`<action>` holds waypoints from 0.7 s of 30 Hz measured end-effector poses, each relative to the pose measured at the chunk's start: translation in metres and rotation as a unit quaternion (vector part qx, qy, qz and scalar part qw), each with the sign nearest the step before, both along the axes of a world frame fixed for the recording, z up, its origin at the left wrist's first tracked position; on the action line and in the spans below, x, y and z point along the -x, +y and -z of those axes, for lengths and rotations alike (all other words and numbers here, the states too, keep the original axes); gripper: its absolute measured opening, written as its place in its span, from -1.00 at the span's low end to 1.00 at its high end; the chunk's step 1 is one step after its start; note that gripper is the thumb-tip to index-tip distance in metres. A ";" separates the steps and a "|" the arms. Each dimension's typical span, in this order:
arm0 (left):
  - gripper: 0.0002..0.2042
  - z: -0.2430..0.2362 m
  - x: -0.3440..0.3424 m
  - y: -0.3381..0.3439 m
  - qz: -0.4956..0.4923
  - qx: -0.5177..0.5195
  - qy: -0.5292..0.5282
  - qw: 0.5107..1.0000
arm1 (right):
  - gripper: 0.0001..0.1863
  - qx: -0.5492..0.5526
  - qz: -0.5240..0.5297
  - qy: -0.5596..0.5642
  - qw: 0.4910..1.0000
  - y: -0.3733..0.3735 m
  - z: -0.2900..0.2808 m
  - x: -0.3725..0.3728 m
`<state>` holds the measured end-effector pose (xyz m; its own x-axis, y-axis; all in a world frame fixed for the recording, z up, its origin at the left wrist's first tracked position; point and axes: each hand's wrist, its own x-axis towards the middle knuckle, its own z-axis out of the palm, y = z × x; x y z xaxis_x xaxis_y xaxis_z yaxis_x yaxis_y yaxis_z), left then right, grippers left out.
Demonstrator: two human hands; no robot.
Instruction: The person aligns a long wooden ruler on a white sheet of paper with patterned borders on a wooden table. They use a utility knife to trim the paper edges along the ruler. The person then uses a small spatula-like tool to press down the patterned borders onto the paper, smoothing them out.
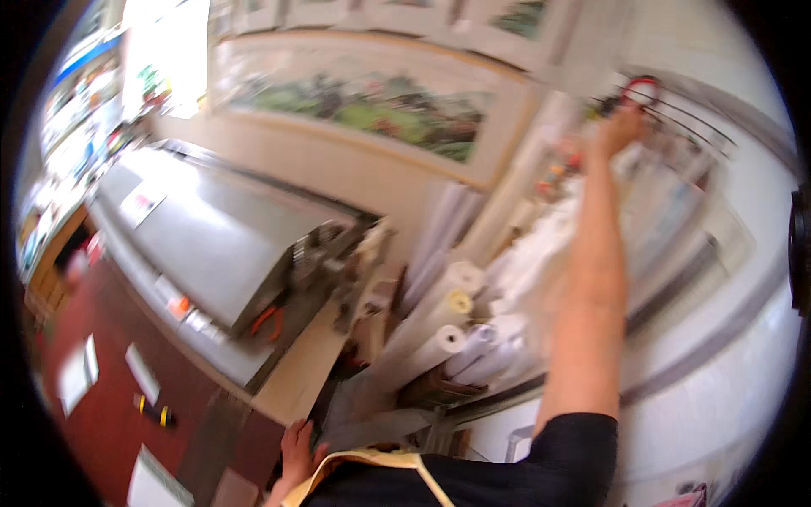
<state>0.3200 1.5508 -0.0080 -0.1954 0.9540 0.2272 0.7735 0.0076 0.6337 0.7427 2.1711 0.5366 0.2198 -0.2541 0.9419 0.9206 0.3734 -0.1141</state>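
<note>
My right arm stretches up to the wall at the upper right. There my right hand is closed at the lower side of a red ring-shaped thing, beside dark rods on the wall. Blur hides the fingers' exact grip and the ring's kind. Low in the middle, my left hand rests by the corner of the dark red table, its fingers apart and holding nothing.
Rolls of white paper stand upright below my right arm. A large grey metal machine sits left, with red-handled pliers on it. A black-and-yellow tool and white slips lie on the table. Landscape paintings hang behind.
</note>
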 end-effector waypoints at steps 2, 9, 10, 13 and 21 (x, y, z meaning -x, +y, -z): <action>-0.41 -0.023 -0.005 0.005 -0.013 -0.036 -0.007 0.999 | -0.57 -0.012 -0.005 -0.075 0.997 0.000 -0.022 0.018; -0.29 -0.147 0.027 -0.008 -0.138 -0.171 -0.149 0.964 | -0.39 0.281 -0.784 -0.108 0.542 -0.200 0.165 0.245; -0.22 -0.165 0.033 -0.010 -0.160 -0.223 -0.143 0.951 | -0.39 0.346 -0.767 -0.237 0.486 -0.218 0.207 0.256; -0.28 -0.193 0.053 -0.053 -0.243 -0.320 -0.081 0.912 | -0.59 0.460 -0.824 -0.237 0.230 -0.366 0.316 0.324; -0.82 -0.166 0.089 -0.279 -0.295 -0.142 -0.376 0.867 | -0.59 0.513 -0.685 -0.516 -0.040 -0.630 0.390 0.425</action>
<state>0.2312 1.2720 0.1582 -0.8244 0.5650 0.0327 0.0549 0.0223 0.9982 0.3177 1.5407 0.1465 -0.8742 -0.4829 -0.0500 -0.1400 0.3493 -0.9265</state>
